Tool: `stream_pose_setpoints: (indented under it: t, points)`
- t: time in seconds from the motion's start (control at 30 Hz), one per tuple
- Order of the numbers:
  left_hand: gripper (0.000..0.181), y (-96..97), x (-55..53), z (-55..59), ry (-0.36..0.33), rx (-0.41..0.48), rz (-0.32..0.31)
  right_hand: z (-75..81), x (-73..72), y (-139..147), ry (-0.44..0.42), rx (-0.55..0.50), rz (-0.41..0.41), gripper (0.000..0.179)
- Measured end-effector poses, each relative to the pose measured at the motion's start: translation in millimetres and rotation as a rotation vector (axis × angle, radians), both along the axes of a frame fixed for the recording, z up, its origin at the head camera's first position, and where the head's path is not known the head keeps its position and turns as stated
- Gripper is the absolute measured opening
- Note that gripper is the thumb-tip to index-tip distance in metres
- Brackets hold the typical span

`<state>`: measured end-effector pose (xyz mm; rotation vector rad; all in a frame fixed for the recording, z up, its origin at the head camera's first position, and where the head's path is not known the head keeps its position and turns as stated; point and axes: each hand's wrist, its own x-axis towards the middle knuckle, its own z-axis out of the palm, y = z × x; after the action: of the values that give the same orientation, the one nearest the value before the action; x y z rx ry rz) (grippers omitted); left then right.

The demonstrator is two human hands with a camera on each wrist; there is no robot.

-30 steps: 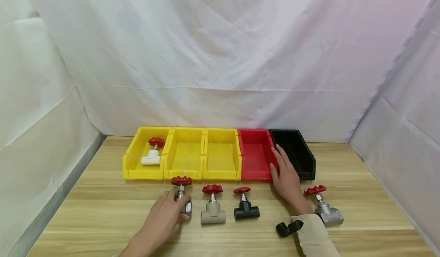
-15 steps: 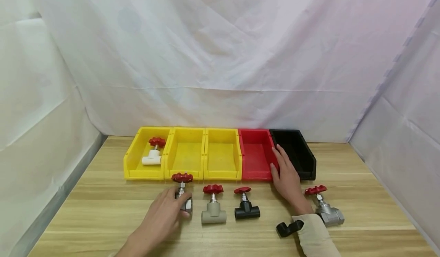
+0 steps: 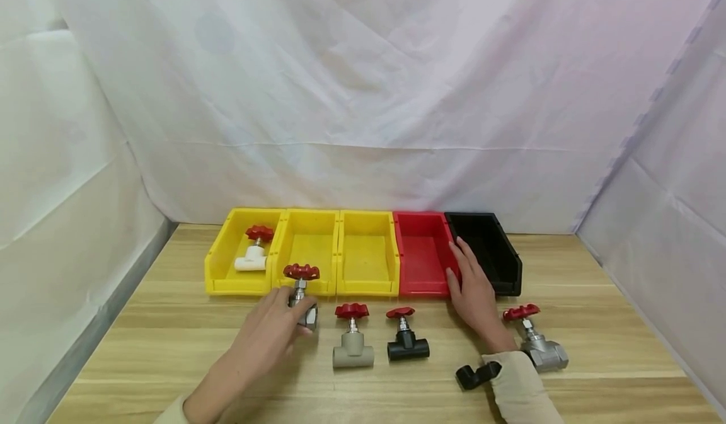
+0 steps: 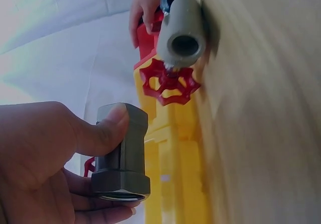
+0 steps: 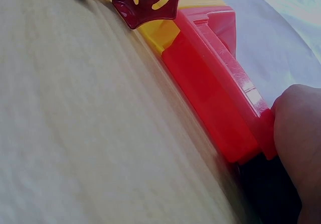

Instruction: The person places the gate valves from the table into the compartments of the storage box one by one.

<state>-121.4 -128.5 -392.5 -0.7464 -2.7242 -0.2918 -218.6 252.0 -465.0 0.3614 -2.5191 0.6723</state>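
My left hand (image 3: 269, 329) grips a metal gate valve (image 3: 309, 317) by its body, in front of the second yellow bin (image 3: 309, 254). Its red handwheel (image 3: 302, 272) points toward the bin and overlaps the bin's front edge in the head view. In the left wrist view the thumb presses on the metal body (image 4: 125, 153), with fingers behind and under it. My right hand (image 3: 473, 295) rests, fingers extended, on the side wall between the red bin (image 3: 422, 254) and the black bin (image 3: 501, 285). Most of that hand is outside the right wrist view.
A white valve (image 3: 251, 259) lies in the leftmost yellow bin (image 3: 235, 285). On the wooden table are a beige valve (image 3: 353, 351), a black valve (image 3: 408, 346), a black elbow fitting (image 3: 478, 375) and another metal valve (image 3: 543, 353) beside the right forearm. A third yellow bin (image 3: 365, 254) adjoins the red one.
My left hand has carried the metal valve up and forward from the table toward the second yellow bin. The right hand has stayed in place.
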Motion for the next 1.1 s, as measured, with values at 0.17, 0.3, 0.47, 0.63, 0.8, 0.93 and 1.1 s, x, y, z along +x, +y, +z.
stream_pose_setpoints:
  t: [0.17, 0.3, 0.47, 0.63, 0.8, 0.93, 1.1]
  points:
    - [0.042, -0.4, -12.4, 8.1, 0.037, -0.005, -0.025, 0.4, -1.3, -0.6, -0.002, 0.001, -0.001, 0.061]
    - [0.042, -1.4, -20.6, 11.9, 0.045, -0.015, -0.016, 0.4, -2.0, -1.7, -0.005, 0.009, 0.003, 0.061]
    - [0.043, -2.8, -32.0, 12.1, 0.072, -0.030, -0.021, 2.1, -0.9, -3.1, -0.011, 0.004, 0.003, 0.061]
    - [0.042, -4.4, -44.0, 10.6, 0.075, -0.030, -0.014, 2.4, -0.1, -3.5, -0.015, 0.002, 0.006, 0.060]
    - [0.038, -5.9, -56.0, 8.3, 0.076, -0.019, -0.020, 2.1, 0.3, -3.0, -0.016, 0.002, 0.002, 0.061]
    - [0.036, -6.0, -65.5, 8.0, 0.081, -0.019, -0.027, 1.4, 0.5, -2.3, -0.019, 0.003, -0.003, 0.061]
    - [0.036, -3.8, -76.5, 8.2, 0.088, -0.009, -0.028, 0.4, 0.6, -1.2, -0.013, 0.004, -0.004, 0.061]
